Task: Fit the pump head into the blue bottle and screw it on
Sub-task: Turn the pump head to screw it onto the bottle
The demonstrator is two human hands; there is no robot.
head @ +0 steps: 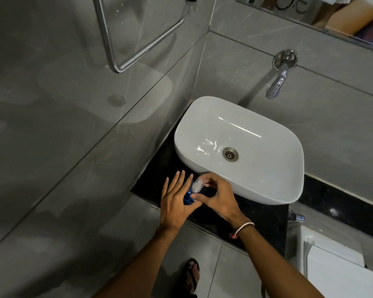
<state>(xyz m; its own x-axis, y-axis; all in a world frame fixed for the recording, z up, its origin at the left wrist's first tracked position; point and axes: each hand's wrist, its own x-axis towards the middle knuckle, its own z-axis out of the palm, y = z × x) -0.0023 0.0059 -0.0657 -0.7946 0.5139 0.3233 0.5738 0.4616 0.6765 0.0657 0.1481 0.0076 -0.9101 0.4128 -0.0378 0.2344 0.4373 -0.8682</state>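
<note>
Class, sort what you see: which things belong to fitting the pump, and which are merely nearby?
In the job:
blue bottle
pump head
left hand
right hand

Merely nearby:
white basin
wall tap
black countertop
chrome towel rail

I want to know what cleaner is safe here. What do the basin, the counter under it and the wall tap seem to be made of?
The white rounded basin looks like glazed ceramic: smooth, with bright glossy highlights. The black counter beneath it looks like polished stone, possibly granite, dark with faint speckles. The wall-mounted tap looks like chrome-plated metal, given its mirror-like silver shine.
</note>
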